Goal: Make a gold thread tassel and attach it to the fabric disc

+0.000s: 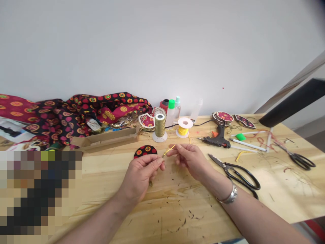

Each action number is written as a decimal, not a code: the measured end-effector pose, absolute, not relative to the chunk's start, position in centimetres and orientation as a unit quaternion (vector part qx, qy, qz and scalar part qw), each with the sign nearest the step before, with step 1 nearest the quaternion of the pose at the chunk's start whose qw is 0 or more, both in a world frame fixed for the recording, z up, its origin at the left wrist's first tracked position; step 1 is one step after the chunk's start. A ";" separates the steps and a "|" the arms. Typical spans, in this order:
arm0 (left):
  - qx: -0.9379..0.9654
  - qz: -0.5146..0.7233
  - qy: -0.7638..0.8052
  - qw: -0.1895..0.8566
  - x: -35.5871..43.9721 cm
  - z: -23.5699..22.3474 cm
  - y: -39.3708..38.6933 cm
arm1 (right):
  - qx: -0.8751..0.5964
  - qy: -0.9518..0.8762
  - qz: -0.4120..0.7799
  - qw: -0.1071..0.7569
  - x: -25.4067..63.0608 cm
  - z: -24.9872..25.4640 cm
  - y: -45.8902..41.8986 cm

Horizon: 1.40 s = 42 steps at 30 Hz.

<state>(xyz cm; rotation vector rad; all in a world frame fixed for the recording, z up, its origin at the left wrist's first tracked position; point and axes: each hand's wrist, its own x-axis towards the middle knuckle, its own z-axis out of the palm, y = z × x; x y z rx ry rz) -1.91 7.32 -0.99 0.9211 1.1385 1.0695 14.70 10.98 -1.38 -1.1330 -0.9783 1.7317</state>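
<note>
My left hand (143,171) pinches a short piece of yellow cord (169,150) between thumb and fingertips, close to a small knot in it. From the knot, the cord's free end slants up to the right. My right hand (189,158) has curled fingers, with its thumb and forefinger at that end of the cord; the exact contact is partly hidden. Below the left hand a bit of dark olive thread (151,184) shows. Behind the left hand lies a round black fabric piece with red and yellow flowers (145,150), partly covered.
Behind my hands stand an olive thread cone (160,126), a yellow cord spool (183,130) and bottles (170,112). To the right lie a glue gun (218,138), large scissors (235,171) and smaller scissors (301,161). A cardboard box (109,140) and patterned fabric (83,112) are left.
</note>
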 end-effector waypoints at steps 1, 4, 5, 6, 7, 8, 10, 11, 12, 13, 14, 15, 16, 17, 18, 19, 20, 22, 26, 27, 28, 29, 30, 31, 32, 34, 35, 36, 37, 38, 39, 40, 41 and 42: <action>0.395 0.467 0.493 0.618 -1.9 -0.9 7.4 | -0.450 -0.395 0.699 0.391 14.7 -1.4 10.9; 0.382 0.476 0.488 0.624 -1.9 -0.9 7.4 | -0.421 -0.427 0.734 0.319 14.6 -1.2 10.4; 0.378 0.479 0.487 0.624 -1.9 -0.9 7.4 | -0.401 -0.445 0.743 0.298 14.6 -1.2 10.3; 0.375 0.482 0.488 0.624 -1.9 -0.9 7.4 | -0.382 -0.464 0.748 0.281 14.6 -1.1 10.1; 0.372 0.484 0.489 0.623 -1.9 -0.9 7.3 | -0.367 -0.482 0.749 0.268 14.6 -1.1 10.0; 0.370 0.487 0.490 0.621 -1.9 -0.9 7.3 | -0.361 -0.493 0.749 0.258 14.6 -1.0 10.0; 0.371 0.491 0.492 0.616 -2.0 -0.9 7.4 | -0.376 -0.496 0.742 0.248 14.6 -1.0 9.9; 0.373 0.492 0.493 0.612 -2.0 -0.9 7.4 | -0.392 -0.493 0.735 0.249 14.5 -1.0 9.9; 0.377 0.494 0.495 0.608 -2.0 -1.0 7.4 | -0.408 -0.493 0.726 0.252 14.5 -1.0 9.8; 0.380 0.495 0.496 0.604 -2.0 -1.1 7.4 | -0.421 -0.495 0.715 0.258 14.5 -1.0 9.8; 0.384 0.496 0.498 0.599 -2.0 -1.1 7.4 | -0.431 -0.500 0.703 0.265 14.4 -1.0 9.8; 0.387 0.496 0.500 0.595 -2.0 -1.2 7.4 | -0.437 -0.506 0.692 0.271 14.4 -0.9 9.7; 0.389 0.496 0.503 0.592 -2.0 -1.2 7.4 | -0.439 -0.511 0.686 0.274 14.4 -0.8 9.7; 0.392 0.495 0.506 0.588 -2.0 -1.2 7.4 | -0.437 -0.515 0.684 0.275 14.4 -0.7 9.6; 0.395 0.493 0.510 0.583 -2.0 -1.2 7.4 | -0.432 -0.519 0.685 0.274 14.4 -0.6 9.5; 0.401 0.491 0.514 0.577 -2.0 -1.2 7.4 | -0.426 -0.523 0.686 0.273 14.4 -0.5 9.5; 0.407 0.491 0.518 0.571 -2.0 -1.1 7.4 | -0.419 -0.528 0.687 0.272 14.4 -0.4 9.4; 0.418 0.491 0.521 0.560 -2.0 -1.1 7.3 | -0.412 -0.540 0.683 0.269 14.3 -0.2 9.3; 0.427 0.490 0.522 0.552 -2.0 -1.1 7.4 | -0.405 -0.570 0.665 0.262 14.3 -0.1 9.2; 0.430 0.489 0.523 0.550 -2.0 -1.1 7.4 | -0.400 -0.581 0.658 0.264 14.3 -0.2 9.1; 0.434 0.488 0.524 0.547 -1.9 -1.2 7.4 | -0.392 -0.594 0.648 0.270 14.3 -0.3 9.1; 0.438 0.488 0.524 0.544 -1.9 -1.2 7.4 | -0.384 -0.607 0.639 0.276 14.3 -0.5 9.0; 0.442 0.487 0.524 0.541 -1.9 -1.2 7.4 | -0.377 -0.618 0.630 0.282 14.3 -0.6 9.0; 0.446 0.487 0.526 0.536 -1.9 -1.2 7.4 | -0.373 -0.626 0.622 0.285 14.3 -0.8 8.9; 0.450 0.487 0.529 0.530 -1.9 -1.2 7.4 | -0.372 -0.633 0.615 0.288 14.3 -0.8 8.9; 0.453 0.489 0.537 0.517 -1.8 -1.2 7.2 | -0.374 -0.644 0.599 0.293 14.3 -0.9 8.8; 0.453 0.490 0.541 0.513 -1.8 -1.1 7.1 | -0.376 -0.652 0.589 0.294 14.3 -0.9 8.7; 0.452 0.490 0.542 0.511 -1.8 -1.1 7.1 | -0.377 -0.664 0.575 0.295 14.2 -0.8 8.6; 0.451 0.490 0.543 0.512 -1.8 -1.1 7.1 | -0.377 -0.678 0.559 0.294 14.2 -0.7 8.5; 0.448 0.489 0.543 0.515 -1.8 -1.1 7.1 | -0.378 -0.695 0.538 0.291 14.2 -0.6 8.4; 0.442 0.490 0.546 0.517 -1.8 -1.1 7.1 | -0.383 -0.715 0.510 0.287 14.2 -0.6 8.3; 0.433 0.491 0.551 0.518 -1.8 -1.1 7.2 | -0.389 -0.736 0.476 0.283 14.3 -0.5 8.3; 0.420 0.494 0.558 0.518 -1.8 -1.1 7.3 | -0.395 -0.759 0.436 0.280 14.3 -0.5 8.2; 0.406 0.500 0.565 0.517 -1.8 -1.2 7.4 | -0.398 -0.782 0.392 0.277 14.3 -0.5 8.1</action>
